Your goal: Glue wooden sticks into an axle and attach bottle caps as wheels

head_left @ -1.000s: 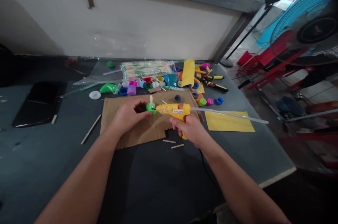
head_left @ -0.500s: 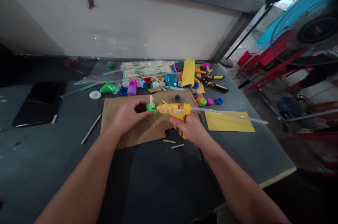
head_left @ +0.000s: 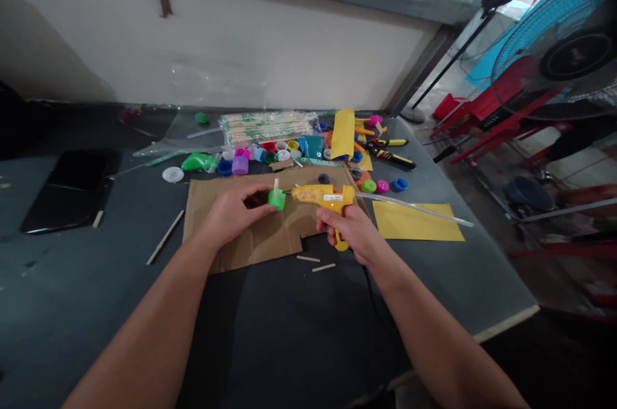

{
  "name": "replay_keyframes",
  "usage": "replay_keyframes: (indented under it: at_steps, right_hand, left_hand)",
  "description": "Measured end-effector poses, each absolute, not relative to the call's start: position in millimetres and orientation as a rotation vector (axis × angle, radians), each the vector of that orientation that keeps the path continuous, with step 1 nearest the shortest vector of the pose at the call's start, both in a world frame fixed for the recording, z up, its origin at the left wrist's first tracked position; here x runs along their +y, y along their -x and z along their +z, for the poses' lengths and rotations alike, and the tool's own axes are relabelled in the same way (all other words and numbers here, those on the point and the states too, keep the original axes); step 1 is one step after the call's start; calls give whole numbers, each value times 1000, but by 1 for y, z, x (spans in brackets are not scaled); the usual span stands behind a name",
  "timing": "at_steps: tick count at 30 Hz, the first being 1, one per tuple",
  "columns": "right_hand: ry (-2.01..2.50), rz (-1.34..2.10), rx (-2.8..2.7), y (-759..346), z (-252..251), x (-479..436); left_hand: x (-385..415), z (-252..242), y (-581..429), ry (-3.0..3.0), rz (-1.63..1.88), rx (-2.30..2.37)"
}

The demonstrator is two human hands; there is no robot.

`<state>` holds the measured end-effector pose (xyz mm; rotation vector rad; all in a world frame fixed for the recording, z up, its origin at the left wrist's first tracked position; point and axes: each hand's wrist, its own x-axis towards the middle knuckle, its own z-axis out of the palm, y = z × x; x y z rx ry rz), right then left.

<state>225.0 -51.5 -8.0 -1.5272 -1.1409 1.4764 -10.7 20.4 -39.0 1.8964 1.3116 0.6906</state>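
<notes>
Between thumb and fingers, my left hand (head_left: pixel 240 211) grips a bright green bottle cap (head_left: pixel 276 200) over the cardboard sheet (head_left: pixel 250 248). A short wooden stick (head_left: pixel 276 186) stands up from the cap. My right hand (head_left: pixel 348 229) is wrapped round the handle of a yellow hot glue gun (head_left: pixel 315 193). The gun's nozzle points left at the cap, close to its upper right side; I cannot tell whether they touch. A long clear glue stick (head_left: pixel 414 201) juts out of the gun's back end.
Behind the cardboard lie colourful bottle caps (head_left: pixel 240 164), a packet of wooden sticks (head_left: pixel 270 126) and pliers (head_left: pixel 393 157). Yellow paper (head_left: pixel 419 221) lies at the right. A phone (head_left: pixel 67 190) and a loose stick (head_left: pixel 165 237) are at the left. The gun's cord (head_left: pixel 373 293) runs down beside my right forearm.
The glue gun has shifted slightly right in my right hand, its nozzle drawing back from the front of the green cap. The cap has turned a little in my left fingers.
</notes>
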Motion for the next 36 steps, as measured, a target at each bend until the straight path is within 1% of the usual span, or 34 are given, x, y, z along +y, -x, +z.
replay_keyframes:
  at_steps: [6, 12, 16, 20, 30, 33, 36]
  right_hand:
    - [1250, 1642, -778, -228, -2, -51]
    - [944, 1826, -617, -237, -2, -50]
    - [855, 1864, -578, -239, 0, -50]
    - [834, 1811, -594, -240, 10, -54]
    - [836, 1520, -828, -259, 28, -62]
    - [907, 1541, -803, -262, 30, -63]
    - [1084, 1668, -779, -260, 27, -63]
  left_hand:
    - [20, -35, 12, -1946, 663, 1301]
    - [20, -34, 9, -1908, 664, 1316]
    - [20, -34, 9, -1880, 667, 1329]
    - [21, -38, 9, -1861, 689, 1307]
    - [20, -36, 10, -1868, 665, 1320]
    - [20, -35, 10, -1844, 663, 1321]
    - [20, -35, 10, -1768, 695, 1351]
